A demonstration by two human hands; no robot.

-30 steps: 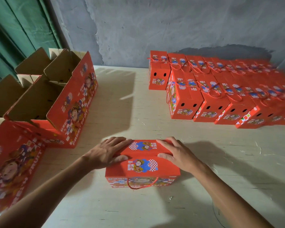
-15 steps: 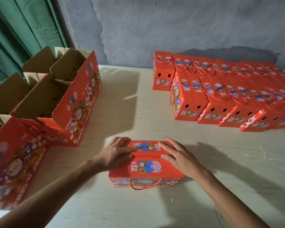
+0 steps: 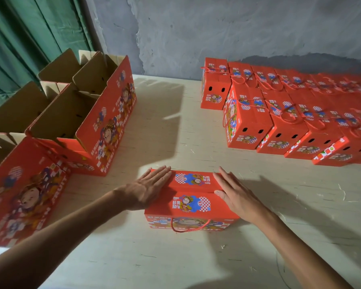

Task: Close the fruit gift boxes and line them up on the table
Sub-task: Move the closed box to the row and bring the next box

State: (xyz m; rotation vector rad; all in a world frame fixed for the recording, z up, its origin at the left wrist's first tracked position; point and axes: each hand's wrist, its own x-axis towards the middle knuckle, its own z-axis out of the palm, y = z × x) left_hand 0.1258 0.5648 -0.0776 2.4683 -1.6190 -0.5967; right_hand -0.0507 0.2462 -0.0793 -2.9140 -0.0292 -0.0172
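We press a closed red gift box [image 3: 193,197] flat on the pale wooden table [image 3: 175,257], and it serves as our landmark. Our left hand [image 3: 148,189] lies on the left end of the box's top, fingers straight and together, grasping nothing, only resting on the lid. Our right hand [image 3: 232,191] lies on the right end of the top in the same way, fingers extended and relaxed, the thumb touching the seam where the two top flaps meet. Between our hands the printed cartoon label on the lid shows plainly. A red rope handle [image 3: 191,226] hangs in a loop down the near side of the box.

Beyond the box and to its right, well apart from it, closed red boxes [image 3: 279,122] stand lined up in two rows, side against side, their rope handles lying across their tops. To the left of the box and farther back, open boxes [image 3: 85,113] stand with their flaps up, showing brown cardboard insides. Nearer to us on that same left side, another red box [image 3: 23,190] shows its printed face. Behind all of this, past the far edge of the table, we see a grey wall [image 3: 217,28] and a green curtain [image 3: 29,34].
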